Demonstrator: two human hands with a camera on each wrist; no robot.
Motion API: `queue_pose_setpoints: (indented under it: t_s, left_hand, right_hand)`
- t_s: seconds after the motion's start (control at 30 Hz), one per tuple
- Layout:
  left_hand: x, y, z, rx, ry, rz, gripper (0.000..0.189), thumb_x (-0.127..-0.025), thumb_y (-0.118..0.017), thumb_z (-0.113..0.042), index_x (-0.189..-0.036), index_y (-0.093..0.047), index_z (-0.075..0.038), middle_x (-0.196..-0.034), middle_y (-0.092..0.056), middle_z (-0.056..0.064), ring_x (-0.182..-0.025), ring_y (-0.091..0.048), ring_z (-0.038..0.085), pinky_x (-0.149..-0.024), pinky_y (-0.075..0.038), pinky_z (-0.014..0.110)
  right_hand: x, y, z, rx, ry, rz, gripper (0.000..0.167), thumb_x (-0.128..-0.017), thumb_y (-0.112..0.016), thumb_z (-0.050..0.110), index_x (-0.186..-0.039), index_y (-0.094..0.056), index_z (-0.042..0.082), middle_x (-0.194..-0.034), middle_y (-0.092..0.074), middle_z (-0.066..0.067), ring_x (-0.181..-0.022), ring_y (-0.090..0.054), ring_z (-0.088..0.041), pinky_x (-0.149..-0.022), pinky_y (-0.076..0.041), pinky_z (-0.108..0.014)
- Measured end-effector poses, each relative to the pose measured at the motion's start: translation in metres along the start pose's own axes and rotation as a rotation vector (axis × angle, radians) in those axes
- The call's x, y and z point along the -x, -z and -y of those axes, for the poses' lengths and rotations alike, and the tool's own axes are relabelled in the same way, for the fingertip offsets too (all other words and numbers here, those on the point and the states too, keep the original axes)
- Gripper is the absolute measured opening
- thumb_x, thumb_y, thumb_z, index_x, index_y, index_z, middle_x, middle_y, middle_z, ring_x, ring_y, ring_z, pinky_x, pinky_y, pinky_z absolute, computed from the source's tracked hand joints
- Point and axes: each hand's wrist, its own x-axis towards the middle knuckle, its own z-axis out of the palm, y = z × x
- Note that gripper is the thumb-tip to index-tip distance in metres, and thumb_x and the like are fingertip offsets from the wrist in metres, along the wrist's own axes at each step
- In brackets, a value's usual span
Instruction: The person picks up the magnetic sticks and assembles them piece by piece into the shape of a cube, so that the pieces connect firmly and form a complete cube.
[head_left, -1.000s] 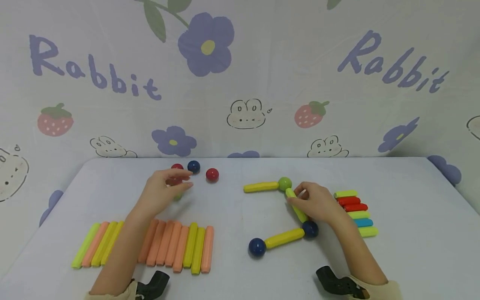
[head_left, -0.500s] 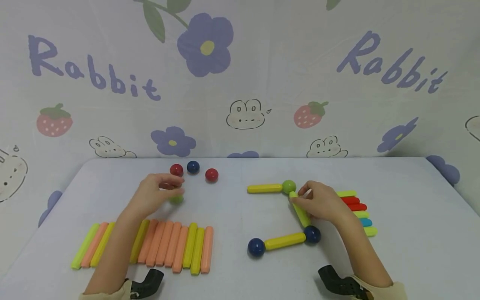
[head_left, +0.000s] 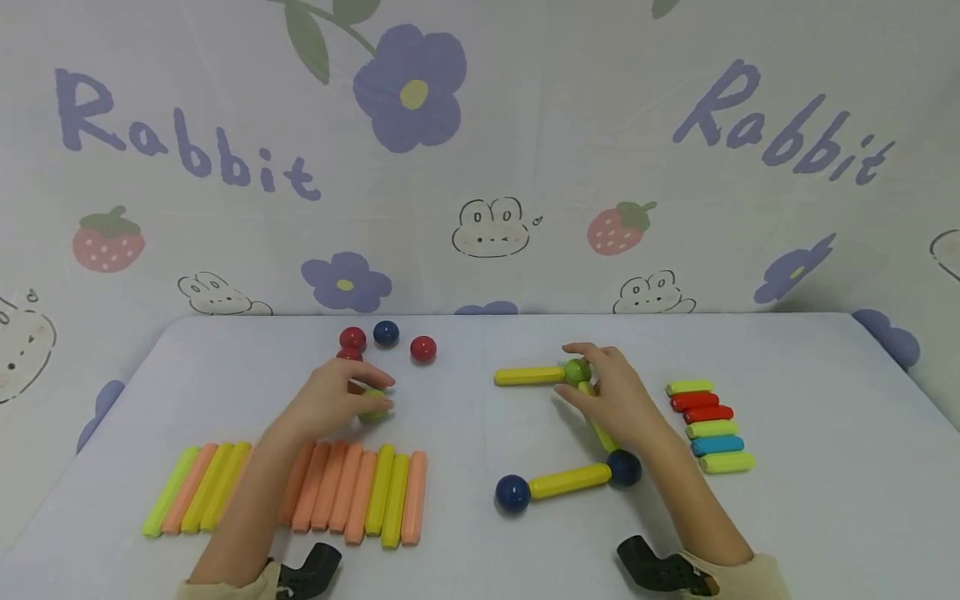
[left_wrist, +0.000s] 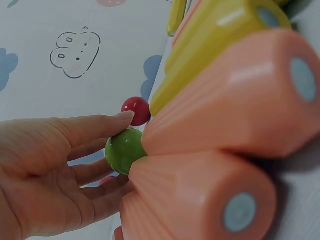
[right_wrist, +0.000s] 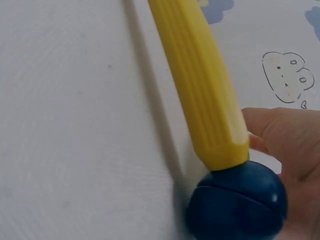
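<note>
While the left hand [head_left: 318, 406] pinches a loose green ball [head_left: 374, 407] just beyond the left-side stick row [head_left: 397, 500], the right hand [head_left: 615, 400] has its fingers kinda parted around the far green joint [head_left: 577, 371] of the stick chain [head_left: 570, 481], maybe to steady it, though can't tell if they're touching.

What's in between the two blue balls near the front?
A yellow stick lies there, touching the left blue ball and the right blue ball; the head view shows it.
</note>
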Motion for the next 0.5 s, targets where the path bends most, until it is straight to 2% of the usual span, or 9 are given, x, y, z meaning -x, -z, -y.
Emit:
queue_pose_setpoints:
  t_s: [0.17,0.27,0.5]
  left_hand:
    - [-0.001,-0.006,-0.005,-0.006,-0.017,0.000,0.028,-0.095,-0.078,-0.013,-0.119,-0.076,0.000,-0.117,-0.074,0.016,-0.104,-0.067,0.031,-0.082,-0.061,0.036]
    - [-0.001,-0.010,-0.009,-0.001,-0.031,-0.004,0.027,-0.095,-0.078,-0.013,-0.119,-0.076,0.000,-0.114,-0.074,0.015,-0.101,-0.067,0.029,-0.081,-0.059,0.034]
    - [-0.006,-0.024,-0.018,0.001,-0.041,-0.037,0.034,-0.096,-0.078,-0.014,-0.126,-0.073,0.000,-0.116,-0.073,0.013,-0.108,-0.063,0.029,-0.099,-0.058,0.043]
  right_hand:
    - [-0.001,-0.008,0.000,0.021,0.067,0.006,0.047,-0.103,-0.069,0.019,-0.148,-0.059,0.010,-0.146,-0.050,-0.031,-0.131,-0.053,-0.049,-0.110,-0.047,-0.066]
    - [-0.002,-0.011,0.000,0.041,0.069,-0.002,0.040,-0.103,-0.069,0.018,-0.142,-0.064,0.010,-0.145,-0.052,-0.030,-0.133,-0.052,-0.050,-0.111,-0.045,-0.067]
    - [-0.003,-0.015,0.001,0.058,0.035,-0.020,0.036,-0.103,-0.069,0.019,-0.138,-0.065,0.009,-0.143,-0.053,-0.028,-0.129,-0.054,-0.047,-0.109,-0.048,-0.064]
